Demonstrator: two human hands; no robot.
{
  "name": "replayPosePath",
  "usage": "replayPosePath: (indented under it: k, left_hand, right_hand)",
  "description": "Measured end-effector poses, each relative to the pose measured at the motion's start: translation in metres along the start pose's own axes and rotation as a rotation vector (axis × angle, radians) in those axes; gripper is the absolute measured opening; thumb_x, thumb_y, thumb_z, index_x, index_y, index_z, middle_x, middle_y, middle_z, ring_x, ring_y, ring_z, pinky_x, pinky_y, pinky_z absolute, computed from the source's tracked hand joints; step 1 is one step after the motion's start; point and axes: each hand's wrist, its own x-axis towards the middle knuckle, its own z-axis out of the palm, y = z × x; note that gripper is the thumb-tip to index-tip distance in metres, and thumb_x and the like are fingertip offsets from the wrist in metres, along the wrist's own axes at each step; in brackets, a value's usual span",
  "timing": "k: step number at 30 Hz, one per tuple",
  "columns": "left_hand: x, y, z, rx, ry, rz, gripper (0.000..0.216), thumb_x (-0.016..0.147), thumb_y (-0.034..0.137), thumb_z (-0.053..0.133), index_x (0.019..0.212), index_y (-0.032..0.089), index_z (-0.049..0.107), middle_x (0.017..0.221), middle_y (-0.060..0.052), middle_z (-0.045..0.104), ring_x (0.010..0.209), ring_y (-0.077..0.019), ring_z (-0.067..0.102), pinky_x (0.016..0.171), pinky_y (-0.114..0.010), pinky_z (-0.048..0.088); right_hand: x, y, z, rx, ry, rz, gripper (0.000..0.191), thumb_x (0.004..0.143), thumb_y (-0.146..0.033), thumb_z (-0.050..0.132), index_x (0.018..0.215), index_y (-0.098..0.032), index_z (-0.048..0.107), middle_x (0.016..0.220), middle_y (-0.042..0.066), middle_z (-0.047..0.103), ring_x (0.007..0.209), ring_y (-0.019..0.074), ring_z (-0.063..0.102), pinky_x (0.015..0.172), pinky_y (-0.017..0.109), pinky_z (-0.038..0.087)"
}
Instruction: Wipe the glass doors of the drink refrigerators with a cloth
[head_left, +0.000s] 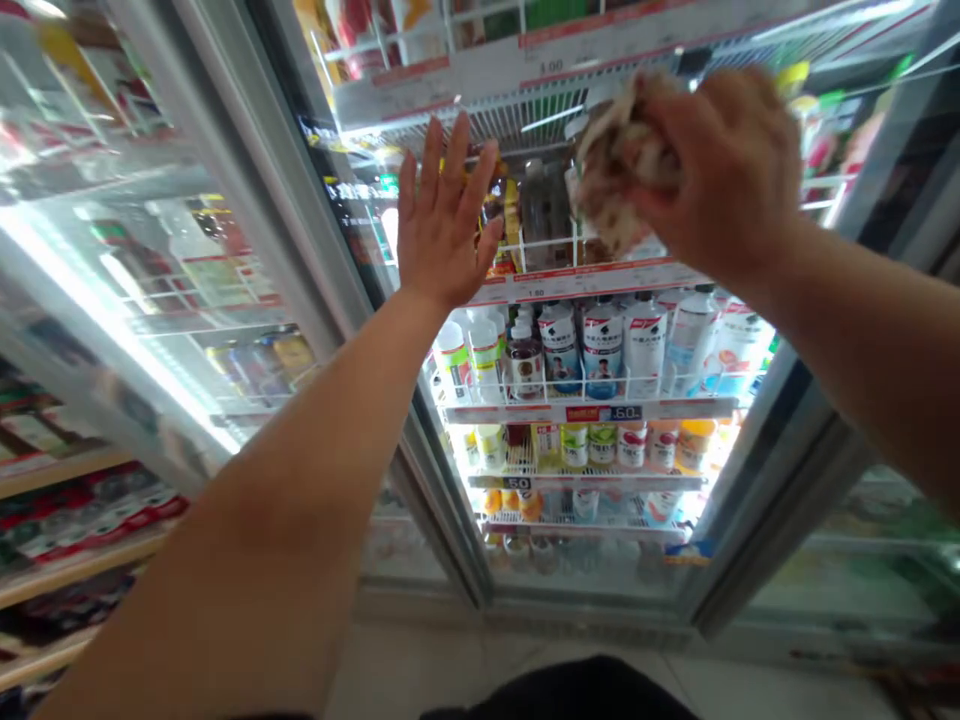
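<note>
My left hand (444, 215) is raised flat against the glass door (420, 420) of a drinks fridge, fingers stretched out and together, holding nothing. My right hand (724, 165) is up at the same height, to the right, closed around a crumpled white and brown cloth (611, 170) that rests against the upper part of the glass. Behind the glass stand rows of bottles (600, 345) on white wire shelves with red price strips (592, 282).
The fridge's grey door frame (322, 240) runs down to the left of my left hand. Another glass-fronted fridge (150, 250) stands on the left, with wooden shop shelves (67, 560) of packets below it. A pale tiled floor (420, 670) lies at the bottom.
</note>
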Motion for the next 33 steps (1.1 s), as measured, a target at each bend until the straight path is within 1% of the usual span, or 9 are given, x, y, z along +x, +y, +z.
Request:
replayPosePath:
  k: [3, 7, 11, 15, 18, 21, 25, 29, 33]
  left_hand:
    - [0.000, 0.009, -0.001, -0.019, 0.034, -0.011, 0.063, 0.095, 0.062, 0.027, 0.154, 0.040, 0.024, 0.160, 0.022, 0.022, 0.150, -0.0047, -0.018, 0.125, -0.036, -0.012]
    - [0.004, 0.007, 0.002, -0.061, 0.037, 0.010, 0.067, 0.094, 0.064, 0.030, 0.154, 0.035, 0.026, 0.160, 0.022, 0.024, 0.147, -0.0051, -0.025, 0.123, -0.034, -0.017]
    - [0.006, -0.006, 0.009, -0.097, 0.043, 0.030, 0.075, 0.091, 0.071, 0.031, 0.153, 0.028, 0.029, 0.160, 0.021, 0.024, 0.143, -0.0099, -0.035, 0.118, -0.035, -0.028]
    - [0.005, -0.006, 0.009, -0.098, 0.049, 0.027, 0.074, 0.092, 0.072, 0.026, 0.153, 0.031, 0.029, 0.159, 0.025, 0.022, 0.140, -0.0084, -0.040, 0.116, -0.032, -0.031]
    - [0.004, -0.006, 0.008, -0.074, 0.025, 0.033, 0.072, 0.092, 0.069, 0.024, 0.154, 0.032, 0.023, 0.160, 0.027, 0.017, 0.143, -0.0070, -0.034, 0.118, -0.033, -0.028]
    - [0.004, -0.009, 0.007, -0.036, -0.008, 0.014, 0.074, 0.092, 0.069, 0.026, 0.154, 0.031, 0.022, 0.160, 0.027, 0.013, 0.148, -0.0095, -0.021, 0.121, -0.032, -0.023]
    - [0.004, -0.012, 0.008, -0.031, -0.002, -0.009, 0.076, 0.090, 0.072, 0.028, 0.154, 0.032, 0.024, 0.161, 0.025, 0.014, 0.150, -0.0143, -0.013, 0.123, -0.034, -0.018]
    - [0.002, -0.010, 0.007, -0.043, 0.012, -0.010, 0.076, 0.091, 0.072, 0.029, 0.155, 0.032, 0.024, 0.161, 0.023, 0.015, 0.151, -0.0167, -0.014, 0.122, -0.038, -0.020]
    - [0.002, -0.009, 0.007, -0.011, 0.020, 0.017, 0.070, 0.094, 0.068, 0.026, 0.155, 0.035, 0.018, 0.160, 0.030, 0.004, 0.150, -0.0114, -0.014, 0.123, -0.033, -0.019]
  right_hand:
    - [0.007, 0.019, -0.004, -0.173, 0.128, 0.101, 0.053, 0.102, -0.052, 0.022, 0.135, -0.029, 0.055, 0.118, 0.011, 0.051, 0.119, 0.0345, 0.050, 0.099, 0.059, 0.044]
    - [-0.008, 0.016, 0.012, -0.070, 0.008, 0.018, 0.049, 0.097, -0.048, 0.036, 0.139, -0.031, 0.052, 0.135, 0.011, 0.046, 0.131, 0.0357, 0.040, 0.110, 0.059, 0.037]
    - [-0.017, 0.007, 0.015, 0.059, -0.063, -0.118, 0.051, 0.096, -0.051, 0.041, 0.145, -0.035, 0.045, 0.162, -0.003, 0.022, 0.146, 0.0313, 0.020, 0.121, 0.054, 0.025]
    - [-0.007, 0.017, 0.001, -0.013, -0.060, -0.095, 0.045, 0.099, -0.052, 0.035, 0.139, -0.038, 0.051, 0.145, -0.002, 0.050, 0.132, 0.0312, 0.043, 0.111, 0.057, 0.035]
    - [-0.013, 0.020, 0.001, -0.057, 0.012, 0.036, 0.047, 0.098, -0.054, 0.037, 0.137, -0.034, 0.053, 0.135, 0.006, 0.056, 0.128, 0.0308, 0.048, 0.113, 0.056, 0.034]
    - [-0.024, 0.018, 0.011, -0.012, 0.024, 0.142, 0.049, 0.097, -0.054, 0.040, 0.138, -0.031, 0.051, 0.145, 0.008, 0.047, 0.140, 0.0296, 0.036, 0.119, 0.052, 0.029]
    - [-0.005, 0.029, 0.019, 0.022, 0.074, 0.131, 0.042, 0.098, -0.043, 0.041, 0.134, -0.022, 0.049, 0.163, 0.009, 0.020, 0.152, 0.0198, 0.013, 0.123, 0.050, 0.022]
    - [0.014, 0.034, 0.022, -0.022, 0.084, 0.116, 0.059, 0.101, -0.039, 0.033, 0.153, -0.014, 0.022, 0.164, 0.009, 0.019, 0.153, 0.0114, 0.008, 0.127, 0.041, 0.012]
    - [-0.011, 0.016, 0.021, 0.038, -0.025, 0.082, 0.061, 0.100, -0.046, 0.027, 0.153, -0.017, 0.030, 0.164, 0.004, 0.021, 0.153, 0.0137, 0.006, 0.128, 0.044, 0.012]
